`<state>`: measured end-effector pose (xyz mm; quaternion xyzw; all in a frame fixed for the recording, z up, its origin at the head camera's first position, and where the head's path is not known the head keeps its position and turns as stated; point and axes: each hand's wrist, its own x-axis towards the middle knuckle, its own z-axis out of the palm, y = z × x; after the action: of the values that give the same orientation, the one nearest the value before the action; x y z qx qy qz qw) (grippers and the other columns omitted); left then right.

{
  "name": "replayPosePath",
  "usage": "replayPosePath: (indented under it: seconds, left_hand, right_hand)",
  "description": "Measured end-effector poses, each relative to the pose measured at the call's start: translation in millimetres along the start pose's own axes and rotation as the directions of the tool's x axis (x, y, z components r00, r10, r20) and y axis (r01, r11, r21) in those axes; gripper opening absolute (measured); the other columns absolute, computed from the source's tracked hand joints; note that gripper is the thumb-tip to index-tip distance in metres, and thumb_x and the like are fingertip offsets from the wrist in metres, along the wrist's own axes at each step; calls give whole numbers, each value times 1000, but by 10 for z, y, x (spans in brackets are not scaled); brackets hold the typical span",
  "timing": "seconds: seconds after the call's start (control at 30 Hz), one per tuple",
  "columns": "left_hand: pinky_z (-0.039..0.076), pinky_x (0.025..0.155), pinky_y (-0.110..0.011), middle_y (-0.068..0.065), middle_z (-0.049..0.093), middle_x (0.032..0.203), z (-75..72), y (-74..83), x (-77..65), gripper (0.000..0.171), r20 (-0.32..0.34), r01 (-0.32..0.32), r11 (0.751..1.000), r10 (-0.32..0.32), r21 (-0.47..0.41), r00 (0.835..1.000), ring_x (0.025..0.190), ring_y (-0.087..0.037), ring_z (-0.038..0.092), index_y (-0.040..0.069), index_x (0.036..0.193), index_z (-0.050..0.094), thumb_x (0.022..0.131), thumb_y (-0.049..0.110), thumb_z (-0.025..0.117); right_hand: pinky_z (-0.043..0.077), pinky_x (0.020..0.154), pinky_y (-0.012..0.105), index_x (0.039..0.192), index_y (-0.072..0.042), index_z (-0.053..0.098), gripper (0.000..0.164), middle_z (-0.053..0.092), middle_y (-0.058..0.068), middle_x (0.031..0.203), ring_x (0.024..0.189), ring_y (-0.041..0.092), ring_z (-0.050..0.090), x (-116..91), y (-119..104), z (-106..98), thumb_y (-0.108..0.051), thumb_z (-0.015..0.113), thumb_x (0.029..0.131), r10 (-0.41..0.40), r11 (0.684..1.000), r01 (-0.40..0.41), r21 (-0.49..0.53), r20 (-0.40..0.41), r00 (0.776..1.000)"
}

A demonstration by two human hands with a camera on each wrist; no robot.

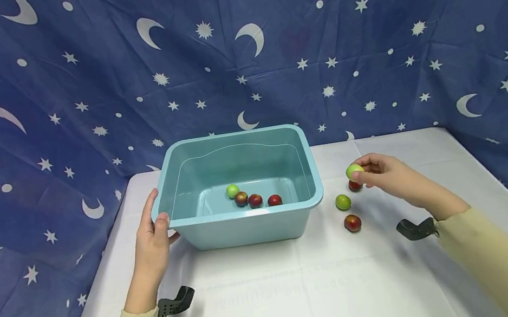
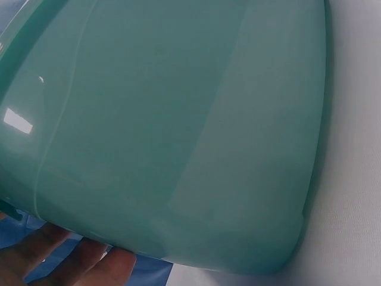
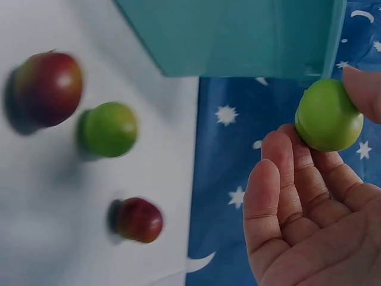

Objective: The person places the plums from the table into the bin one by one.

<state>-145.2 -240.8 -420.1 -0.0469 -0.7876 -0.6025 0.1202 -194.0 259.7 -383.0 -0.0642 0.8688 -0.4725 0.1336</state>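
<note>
My left hand [image 1: 151, 245] grips the left rim of a teal plastic basin [image 1: 240, 229], thumb at the near corner. In the left wrist view its fingers [image 2: 113, 268] lie against the outer wall. To the right of the basin, my right hand [image 1: 395, 178] pinches a small round green fruit [image 3: 329, 115] between thumb and fingertips, raised over the table. Beneath that hand lies a red fruit [image 1: 354, 186], partly covered in the head view. Nearer to me are another green fruit [image 1: 342, 201] and a larger dark red fruit [image 1: 353, 223].
Inside the basin, one green fruit [image 1: 232, 190] and three red fruits [image 1: 255, 200] rest in a row on the floor. A white cloth [image 1: 264, 294] covers the table. Behind it hangs a blue curtain [image 1: 204, 89] with moons and stars.
</note>
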Motion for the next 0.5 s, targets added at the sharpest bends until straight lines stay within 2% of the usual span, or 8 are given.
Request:
replayPosePath:
  seconds: [0.13,0.37,0.5]
  left_hand:
    - [49,82,-62,-21,34,147,1,-3,1,51,-2,0,1000,0,-5,1000,120,-46,46,39,152,25,102,35,39]
    - [49,81,-61,-22,33,147,2,-4,2,51,-2,-6,1000,6,-1,1000,120,-47,46,39,152,25,102,35,39]
    - [48,82,-63,-22,33,147,5,0,-1,51,-1,0,1000,0,-9,1000,121,-46,45,39,152,25,102,35,39]
  right_hand:
    - [50,88,33,126,-6,52,54,61,12,113,101,24,58,52,-153,-25,-46,64,91,-32,999,33,15,-18,999]
    - [50,87,28,127,-5,50,54,58,14,116,104,25,54,114,-413,-49,-43,63,92,-86,996,87,36,-35,996]
    - [51,86,29,127,-7,52,52,59,13,114,102,24,55,163,-533,-42,-44,64,92,-115,993,117,34,-55,992]
